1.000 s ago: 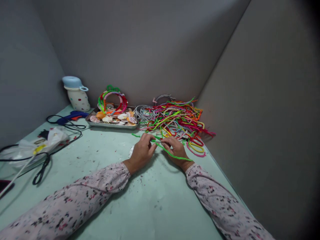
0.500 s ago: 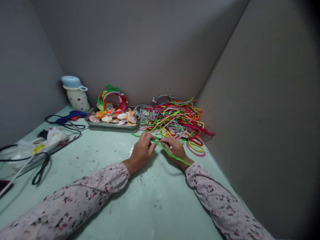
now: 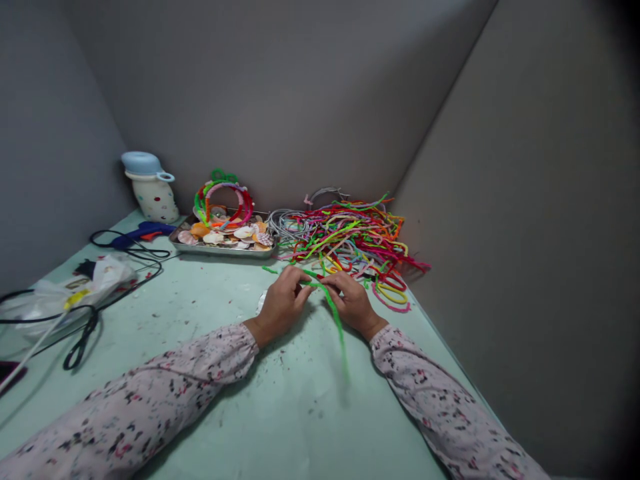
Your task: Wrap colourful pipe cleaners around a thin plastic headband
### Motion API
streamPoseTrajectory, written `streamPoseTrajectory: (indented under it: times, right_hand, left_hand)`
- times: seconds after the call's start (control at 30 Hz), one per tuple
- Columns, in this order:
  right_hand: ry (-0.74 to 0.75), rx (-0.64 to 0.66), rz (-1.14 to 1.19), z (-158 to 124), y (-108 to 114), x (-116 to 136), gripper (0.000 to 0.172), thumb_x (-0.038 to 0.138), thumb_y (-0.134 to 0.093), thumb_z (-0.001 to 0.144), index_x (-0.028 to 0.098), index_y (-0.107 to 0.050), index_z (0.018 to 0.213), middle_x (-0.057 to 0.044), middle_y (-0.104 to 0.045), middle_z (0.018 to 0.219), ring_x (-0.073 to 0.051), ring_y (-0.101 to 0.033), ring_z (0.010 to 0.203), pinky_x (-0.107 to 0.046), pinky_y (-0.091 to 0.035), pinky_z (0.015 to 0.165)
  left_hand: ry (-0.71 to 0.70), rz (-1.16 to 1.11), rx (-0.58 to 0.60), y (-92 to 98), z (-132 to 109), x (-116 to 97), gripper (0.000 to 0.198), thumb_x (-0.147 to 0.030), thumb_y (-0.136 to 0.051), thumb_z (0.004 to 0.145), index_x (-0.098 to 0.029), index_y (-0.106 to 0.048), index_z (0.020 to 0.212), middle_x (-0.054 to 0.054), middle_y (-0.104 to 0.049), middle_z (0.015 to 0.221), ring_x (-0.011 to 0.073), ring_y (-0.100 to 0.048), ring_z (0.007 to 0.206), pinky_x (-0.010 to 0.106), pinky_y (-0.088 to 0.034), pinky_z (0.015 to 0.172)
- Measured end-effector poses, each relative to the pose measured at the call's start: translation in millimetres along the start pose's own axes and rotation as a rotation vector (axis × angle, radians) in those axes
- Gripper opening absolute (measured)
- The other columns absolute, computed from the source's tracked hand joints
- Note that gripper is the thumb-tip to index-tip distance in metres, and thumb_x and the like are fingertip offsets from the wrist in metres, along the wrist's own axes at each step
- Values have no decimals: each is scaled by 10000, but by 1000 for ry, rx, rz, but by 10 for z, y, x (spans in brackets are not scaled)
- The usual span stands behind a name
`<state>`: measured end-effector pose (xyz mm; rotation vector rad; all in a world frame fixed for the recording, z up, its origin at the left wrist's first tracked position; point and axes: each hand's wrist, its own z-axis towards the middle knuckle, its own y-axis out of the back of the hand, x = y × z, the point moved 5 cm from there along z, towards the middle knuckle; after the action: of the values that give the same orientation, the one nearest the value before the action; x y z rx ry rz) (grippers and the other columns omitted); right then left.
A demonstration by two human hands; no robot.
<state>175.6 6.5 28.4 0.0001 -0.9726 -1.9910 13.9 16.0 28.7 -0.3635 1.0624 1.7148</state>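
Fuzzy green pipe cleaner (image 3: 334, 310) runs between both hands; its long end hangs down toward the front of the table and is blurred at the tip. My left hand (image 3: 284, 297) is closed in a pinch on it, and a short green end sticks out to the left. My right hand (image 3: 352, 301) pinches at the same spot from the right, where a small red part shows between the fingertips. The fingertips nearly meet. A small white object (image 3: 261, 301) lies partly hidden behind my left hand.
A metal tray (image 3: 220, 251) of shells holds colourful rings. Right of it lies a heap of coloured pipe cleaners (image 3: 350, 230). At the left are a bottle (image 3: 153, 193), a blue glue gun (image 3: 137, 235), black cables (image 3: 85, 337) and a plastic bag (image 3: 105, 273).
The long green end has swung from lying across my right hand and wrist to hanging down between the hands. Both hands have barely moved.
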Motion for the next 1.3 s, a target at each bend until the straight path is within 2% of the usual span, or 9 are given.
streamPoseTrajectory:
  times: [0.43,0.9,1.3]
  right_hand:
    - [35,5,-52,-12,-22,-30,141,223,-523,914,209,-626,1008,-65,-639,899,-182,-598,862,-311,-509,762]
    - [13,19,-65,-11,-30,-61,144,201,-506,918,215,-628,994,-61,-648,906,-190,-601,881,-323,-506,778]
    - [7,24,-66,-17,-40,-71,132,220,-518,916,212,-616,1005,-67,-641,913,-190,-599,874,-318,-503,765]
  left_hand:
    - [-6,-17,19,-1,2,33,62,-210,-579,827,-177,-543,790,6,-516,789,138,-487,736,254,-385,654]
    - [54,-11,85,-54,6,74,85,-200,-562,816,-186,-542,898,18,-535,895,131,-509,713,268,-414,681]
    - [51,-38,72,-23,14,68,20,-195,-546,818,-179,-551,829,5,-520,820,132,-496,727,260,-395,672]
